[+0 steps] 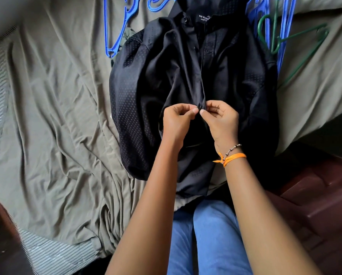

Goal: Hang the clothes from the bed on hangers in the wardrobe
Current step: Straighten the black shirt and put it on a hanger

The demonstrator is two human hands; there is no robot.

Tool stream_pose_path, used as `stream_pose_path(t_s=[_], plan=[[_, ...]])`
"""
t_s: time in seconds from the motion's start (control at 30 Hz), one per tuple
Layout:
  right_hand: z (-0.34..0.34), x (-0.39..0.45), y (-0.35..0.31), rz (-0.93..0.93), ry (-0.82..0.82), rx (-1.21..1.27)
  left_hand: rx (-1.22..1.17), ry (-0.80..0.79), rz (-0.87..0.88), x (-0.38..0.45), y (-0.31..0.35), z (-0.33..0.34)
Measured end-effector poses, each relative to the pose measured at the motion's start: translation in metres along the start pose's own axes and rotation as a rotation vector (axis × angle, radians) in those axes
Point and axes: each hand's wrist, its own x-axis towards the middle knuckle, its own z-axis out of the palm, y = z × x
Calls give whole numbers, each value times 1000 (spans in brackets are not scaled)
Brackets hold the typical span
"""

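The black shirt [186, 80] lies flat on the bed [57, 126], collar at the far end, front side up. It has tiny dots on it & a label inside the collar. Both hands are at the middle strip where the buttons go, approx halfway down. The left hand [177, 122] pinches the cloth on one side of the strip w/ thumb & finger. The right hand [221, 120] pinches the other side, fingers curled. The two hands almost touch each other. The right wrist has an orange band [230, 158] & a bead string.

Blue hangers [114, 32] lie on the bed by the shirt's far left, & more blue ones plus a green hanger [275, 38] lie by its far right. No hanger is in the shirt that I can see.

Step now, I think: doing or undoing a button on the shirt front. Can't tell which. The wardrobe is not in view.

Next move prob needs a hanger from the pile, slid into the shoulders thru the neck. The cloth looks slippery, so it may slide off if not hooked well.
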Motion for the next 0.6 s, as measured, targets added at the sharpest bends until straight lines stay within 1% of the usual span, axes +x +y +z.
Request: stream_pose_path(t_s=[0.1, 0.17, 0.2, 0.27, 0.3, 0.33, 0.4, 0.5, 0.6], plan=[[1, -2, 2, -24, 22, 4, 6, 4, -31, 1, 3, -1], [3, -4, 3, -61, 50, -35, 55, 51, -12, 1, 4, -1], [3, -6, 2, -89, 74, -50, 152, 104, 33, 1, 4, 0], [5, -8, 0, -140, 98, -51, 453, 218, 177, -2, 7, 2], [7, -8, -1, -157, 86, -59, 565, 245, 245, -6, 8, 4], [9, -8, -1, -165, 65, -84, 608, 251, 282, -9, 10, 5], [13, -7, 0, -159, 38, -138, 548, 257, 255, -11, 11, 7], [16, -7, 3, -134, 49, -116, 320, 228, 101, -10, 14, 6], [14, -8, 5, -123, 95, -72, 198, 186, -4, -7, 15, 5]])
